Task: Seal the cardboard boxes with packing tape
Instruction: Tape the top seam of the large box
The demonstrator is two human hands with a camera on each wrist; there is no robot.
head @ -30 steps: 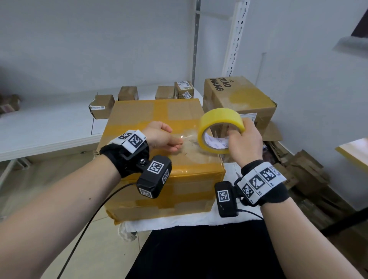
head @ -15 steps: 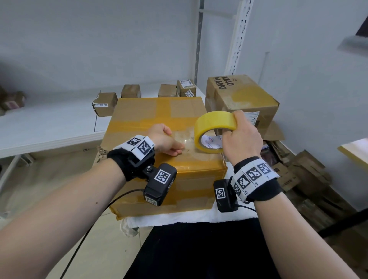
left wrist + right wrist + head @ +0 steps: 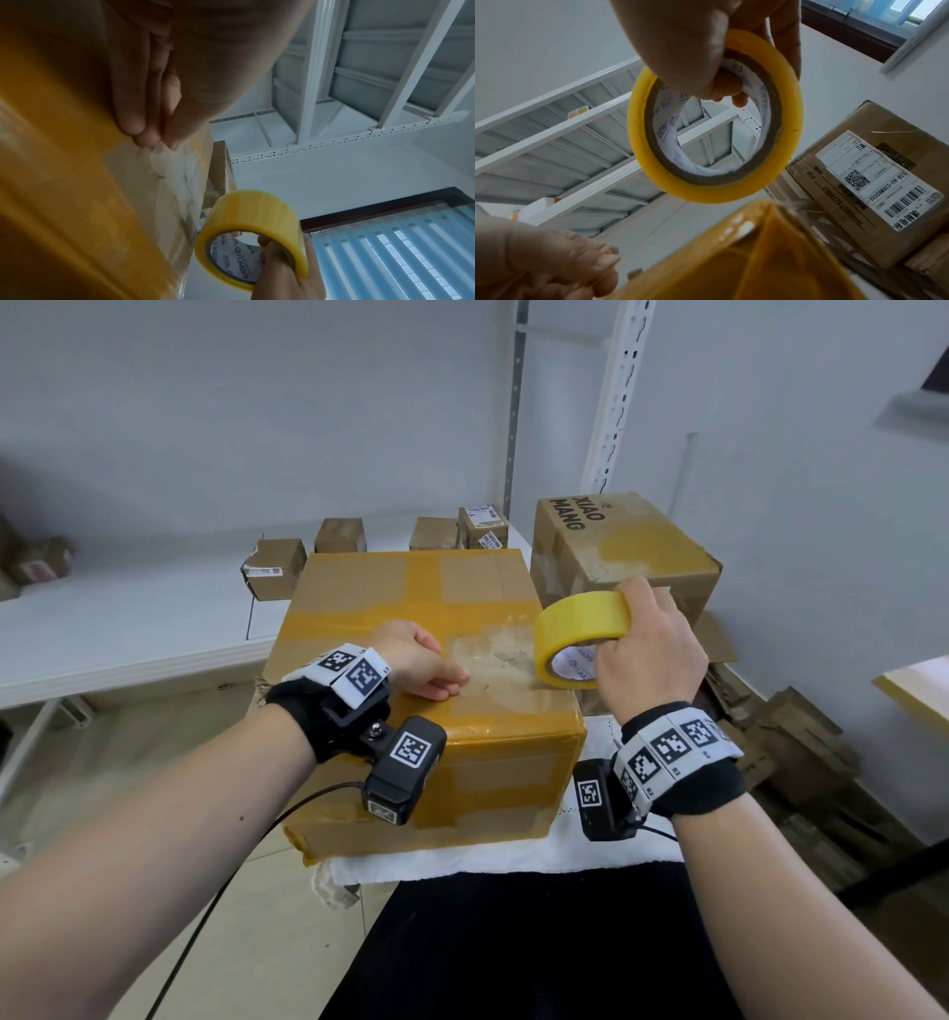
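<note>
The right hand (image 3: 649,654) is curled round the tape roll (image 3: 580,634): the thumb is hooked inside the core and the fingers are laid over the yellow outer band, so this grip is closed on the roll. The roll is held on edge just above the right part of the big box's top, its open core turned toward the left hand (printed lettering is seen on the white inner liner, too blurred to be read). From the roll a clear strip of tape (image 3: 493,654) is drawn leftward across the top of the large cardboard box (image 3: 411,588), and its free end is pinched between the thumb and fingertips of the left hand (image 3: 416,660), which is rested on the box top; this grip is pressed together on the strip, as is shown most plainly in the left wrist view.

The large cardboard box is already banded with yellow tape along its top seam and down its front face. It is set on a white cloth (image 3: 513,857) directly in front of the person. Just behind and to the right, a second box (image 3: 616,552) printed "XIAO MANG" is seen, with a shipping label on its side. Several small parcels (image 3: 274,564) are lined up on the white shelf (image 3: 128,629) behind. Flattened cardboard (image 3: 801,742) is piled on the floor at the right.
</note>
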